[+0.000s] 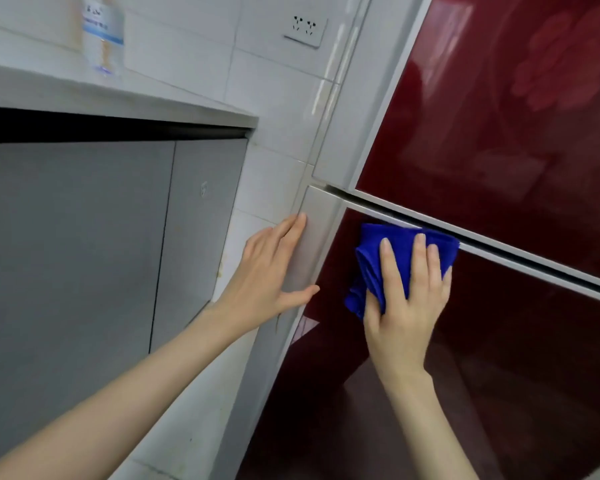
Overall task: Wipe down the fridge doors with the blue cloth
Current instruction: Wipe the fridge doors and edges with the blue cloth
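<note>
The fridge fills the right side, with a glossy dark red upper door point(492, 109) and a dark red lower door point(499, 358) split by a silver gap. The folded blue cloth point(371, 261) lies flat against the top left corner of the lower door, just under the gap. My right hand point(407, 299) presses on the cloth with fingers spread. My left hand point(271, 271) rests flat, fingers apart, on the grey left side edge of the lower door, holding nothing.
A white tiled wall point(274, 98) with a power socket point(305, 29) stands left of the fridge. A pale countertop point(84, 95) carries a clear water bottle point(103, 32). Grey cabinet doors point(118, 244) sit below the counter.
</note>
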